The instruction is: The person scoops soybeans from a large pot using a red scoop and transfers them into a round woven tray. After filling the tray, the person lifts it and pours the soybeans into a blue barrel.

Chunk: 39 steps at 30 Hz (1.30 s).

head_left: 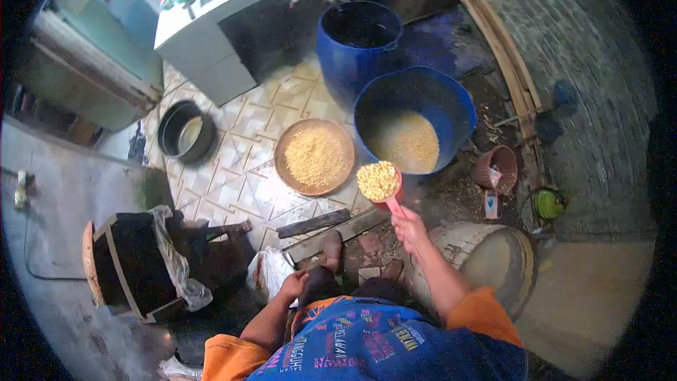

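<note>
While right hand (407,231) closes firmly round scoop (395,203), grain (377,180) heaps in it, near tub (452,114) and tray (278,161). Left hand (294,285) half-curled beside leg (319,291); cannot tell if holding anything. Likely risk: grain spilling, from heaped load plus wrist tilt.

There's two bare hands here: one left hand (293,286), one right hand (409,231). Scoops? Just one, pinkish-red plastic scoop (395,206). I get two big round blue plastic tubs (338,56), one round shallow brown tray (279,162), and three lots of pale yellow grain (377,180) that I can make out: one each in the scoop, the tray and the nearer tub. Also two round dark basins (169,148), one reddish-brown basket (486,178), plus one bright green container (549,203).
</note>
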Each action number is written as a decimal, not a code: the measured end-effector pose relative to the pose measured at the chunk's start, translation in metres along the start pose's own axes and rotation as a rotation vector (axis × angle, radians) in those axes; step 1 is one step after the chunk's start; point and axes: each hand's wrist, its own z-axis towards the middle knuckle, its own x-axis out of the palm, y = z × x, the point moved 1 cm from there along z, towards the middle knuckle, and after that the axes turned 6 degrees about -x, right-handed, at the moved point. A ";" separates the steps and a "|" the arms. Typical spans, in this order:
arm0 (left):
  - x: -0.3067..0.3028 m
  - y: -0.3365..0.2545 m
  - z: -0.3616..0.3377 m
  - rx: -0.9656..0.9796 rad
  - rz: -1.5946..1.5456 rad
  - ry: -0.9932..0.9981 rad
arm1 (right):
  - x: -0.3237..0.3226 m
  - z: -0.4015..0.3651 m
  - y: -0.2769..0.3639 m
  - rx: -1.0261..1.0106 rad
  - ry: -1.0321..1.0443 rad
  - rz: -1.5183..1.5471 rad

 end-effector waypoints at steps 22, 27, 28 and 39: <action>-0.061 0.048 0.008 -0.307 -0.345 0.037 | 0.159 0.217 0.053 -0.392 -0.181 -1.921; -0.056 0.045 0.016 -0.287 -0.320 0.056 | 0.169 0.215 0.071 -0.459 -0.217 -1.998; -0.064 0.029 0.010 -0.304 -0.255 0.062 | 0.171 0.213 0.074 -0.482 -0.225 -1.985; -0.044 -0.017 0.032 -0.091 -0.146 0.097 | 0.101 0.151 0.060 -0.622 -0.232 -1.411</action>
